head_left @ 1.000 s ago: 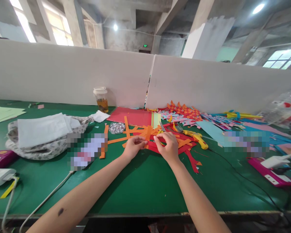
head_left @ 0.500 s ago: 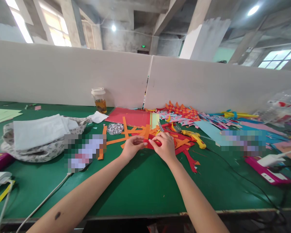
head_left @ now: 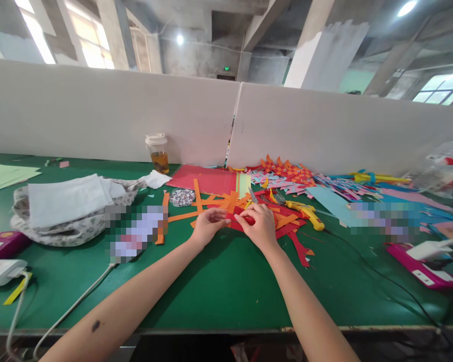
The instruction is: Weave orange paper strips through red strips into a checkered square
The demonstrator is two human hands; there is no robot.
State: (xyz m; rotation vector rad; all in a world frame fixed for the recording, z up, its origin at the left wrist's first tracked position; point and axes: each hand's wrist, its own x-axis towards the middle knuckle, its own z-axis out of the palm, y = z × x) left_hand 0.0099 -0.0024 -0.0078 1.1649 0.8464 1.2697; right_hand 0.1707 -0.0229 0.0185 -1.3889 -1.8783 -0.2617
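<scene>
Above the green table, my left hand (head_left: pixel 210 227) pinches the left end of a red paper strip (head_left: pixel 232 217) between thumb and fingers. My right hand (head_left: pixel 259 223) is closed on the same strip from the other side. An orange paper strip (head_left: pixel 232 202) rises upright at the red one; whether the two are joined I cannot tell. Grey blades, seemingly scissors (head_left: pixel 252 195), point up behind my right fingers; their handles are hidden. Orange strips (head_left: pixel 198 196) and red strips (head_left: pixel 299 249) are scattered around both hands. A yellow glue gun (head_left: pixel 307 213) lies right of my right hand.
Left are a phone (head_left: pixel 138 234) on a cable, a cloth bundle (head_left: pixel 75 208) and a bag of googly eyes (head_left: pixel 182 197). Behind stand a lidded cup (head_left: pixel 158 153) and woven orange paper pieces (head_left: pixel 287 171). Right lie a second phone (head_left: pixel 387 215) and a pink power strip (head_left: pixel 425 269).
The view has shifted slightly, so everything sits a little further right. My hands keep their hold on the red strip, with only small finger movement.
</scene>
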